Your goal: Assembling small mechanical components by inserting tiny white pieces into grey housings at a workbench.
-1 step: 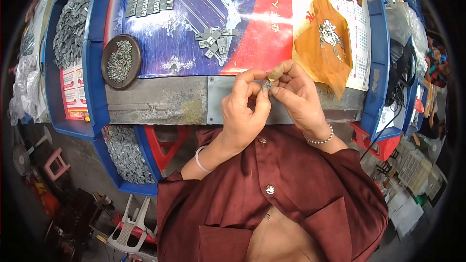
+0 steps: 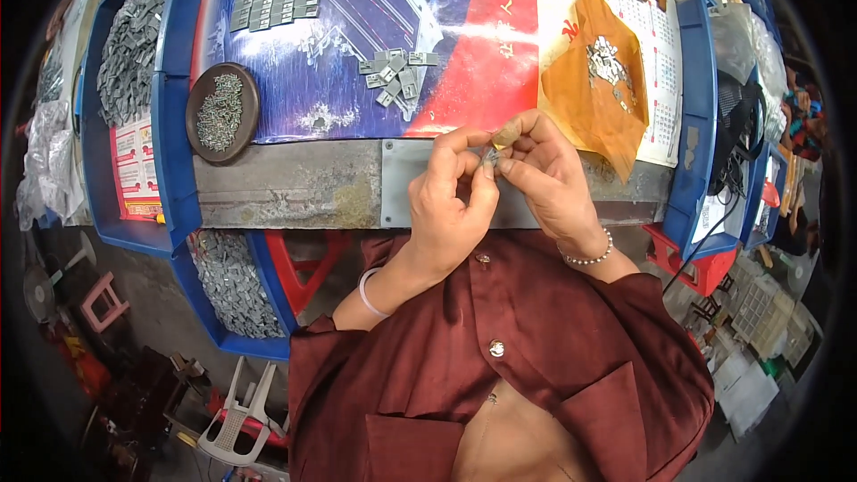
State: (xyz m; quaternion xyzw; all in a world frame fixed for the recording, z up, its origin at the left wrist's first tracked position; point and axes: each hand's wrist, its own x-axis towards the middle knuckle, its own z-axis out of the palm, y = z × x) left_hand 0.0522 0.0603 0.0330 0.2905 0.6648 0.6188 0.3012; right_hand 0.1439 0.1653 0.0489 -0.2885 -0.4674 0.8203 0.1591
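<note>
Both hands meet over the grey front edge of the workbench (image 2: 295,183), with bare metal open to their left. The left hand (image 2: 451,205) and right hand (image 2: 544,174) pinch one small grey metal piece (image 2: 490,156) between fingertips; it is too small to tell its axis. One loose cluster of grey clips (image 2: 397,74) lies just beyond, one round brown dish (image 2: 221,113) of tiny parts farther left, one orange bag (image 2: 594,89) to the right, two blue bins (image 2: 134,98) at left

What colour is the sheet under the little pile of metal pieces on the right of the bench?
Translucent orange sheet, clearest in the head view.
</note>
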